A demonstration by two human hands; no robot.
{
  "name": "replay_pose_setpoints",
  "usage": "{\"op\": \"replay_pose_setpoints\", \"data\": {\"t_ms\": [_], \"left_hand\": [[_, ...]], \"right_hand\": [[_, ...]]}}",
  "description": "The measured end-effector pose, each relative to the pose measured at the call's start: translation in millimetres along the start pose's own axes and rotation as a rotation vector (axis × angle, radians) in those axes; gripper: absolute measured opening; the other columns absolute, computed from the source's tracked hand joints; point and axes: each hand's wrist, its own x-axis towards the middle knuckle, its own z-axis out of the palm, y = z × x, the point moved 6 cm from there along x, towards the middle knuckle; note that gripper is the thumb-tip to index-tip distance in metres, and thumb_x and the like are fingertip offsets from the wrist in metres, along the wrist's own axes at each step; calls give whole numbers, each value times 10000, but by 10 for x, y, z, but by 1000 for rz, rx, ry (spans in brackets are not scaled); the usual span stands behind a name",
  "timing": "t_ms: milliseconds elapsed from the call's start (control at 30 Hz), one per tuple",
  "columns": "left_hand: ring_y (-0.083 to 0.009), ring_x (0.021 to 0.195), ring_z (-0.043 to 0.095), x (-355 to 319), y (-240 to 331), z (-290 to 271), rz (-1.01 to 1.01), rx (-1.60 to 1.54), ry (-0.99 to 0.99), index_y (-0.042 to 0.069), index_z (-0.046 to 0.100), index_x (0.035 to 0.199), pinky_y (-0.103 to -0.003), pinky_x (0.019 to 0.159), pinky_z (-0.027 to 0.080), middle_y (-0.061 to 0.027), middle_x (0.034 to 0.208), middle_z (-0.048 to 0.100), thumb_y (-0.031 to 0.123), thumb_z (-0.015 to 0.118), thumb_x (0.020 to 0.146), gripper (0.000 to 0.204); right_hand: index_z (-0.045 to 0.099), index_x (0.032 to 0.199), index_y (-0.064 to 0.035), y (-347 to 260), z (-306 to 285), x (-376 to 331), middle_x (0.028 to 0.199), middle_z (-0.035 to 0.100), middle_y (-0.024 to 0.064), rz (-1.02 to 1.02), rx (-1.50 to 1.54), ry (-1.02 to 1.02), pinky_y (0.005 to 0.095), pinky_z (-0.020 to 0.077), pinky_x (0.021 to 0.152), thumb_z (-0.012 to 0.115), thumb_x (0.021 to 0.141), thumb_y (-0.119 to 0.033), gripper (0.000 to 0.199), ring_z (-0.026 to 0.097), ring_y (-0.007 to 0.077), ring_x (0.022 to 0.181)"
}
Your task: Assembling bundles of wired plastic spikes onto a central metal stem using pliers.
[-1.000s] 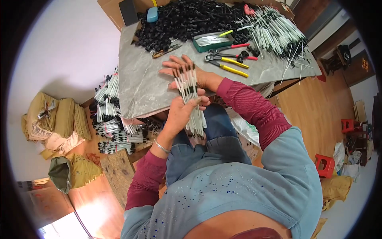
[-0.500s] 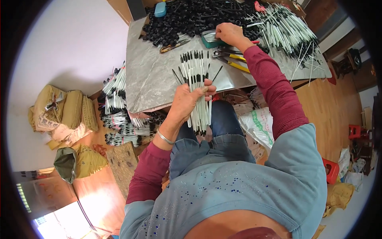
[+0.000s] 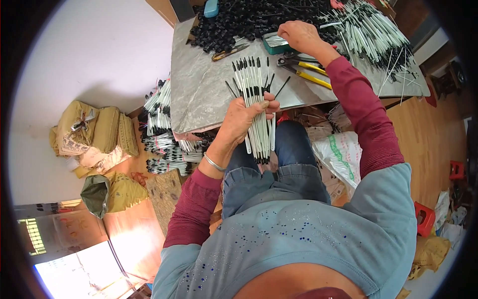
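Observation:
My left hand (image 3: 243, 122) grips a bundle of thin white rods with black tips (image 3: 254, 104), held upright over my lap at the near edge of the grey table (image 3: 199, 94). My right hand (image 3: 298, 36) reaches across the table to a small teal tray (image 3: 273, 44), fingers curled down at its far side; whether it holds anything is hidden. Yellow-handled pliers (image 3: 306, 72) lie just below my right wrist.
A heap of small black parts (image 3: 249, 20) covers the table's far side, and a pile of white rods (image 3: 373, 30) lies at its right. More bundled rods (image 3: 162, 129) are stacked on the floor left of the table, beside yellow sacks (image 3: 94, 134). Red stools (image 3: 423, 219) stand at the right.
My right hand left the bundle and moved up across the table to the teal tray. My left hand kept the bundle and lifted it slightly.

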Motion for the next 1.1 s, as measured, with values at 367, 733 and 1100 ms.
{"op": "replay_pose_setpoints", "data": {"t_ms": [367,733,1100], "left_hand": [[-201,786,597,19,-3,-23,20,17,-27,-14,535,960,-288,697,486,-129,855,602,84,542,777,207],[-210,784,596,33,-17,-41,32,16,-36,-28,529,956,-298,699,489,-140,858,601,81,550,771,216],[-203,782,592,38,-14,-27,34,10,-36,-37,529,968,-297,698,485,-144,851,601,89,555,774,233]], "right_hand": [[588,850,-82,-684,-686,-754,670,512,36,-170,520,219,240,377,507,559,723,-60,132,484,140,549],[601,879,-115,-786,-637,-733,656,500,15,-213,393,269,245,365,452,553,714,-55,182,471,138,498],[603,874,-91,-812,-654,-653,645,492,38,-233,480,220,249,369,479,556,724,-74,159,473,141,528]]}}
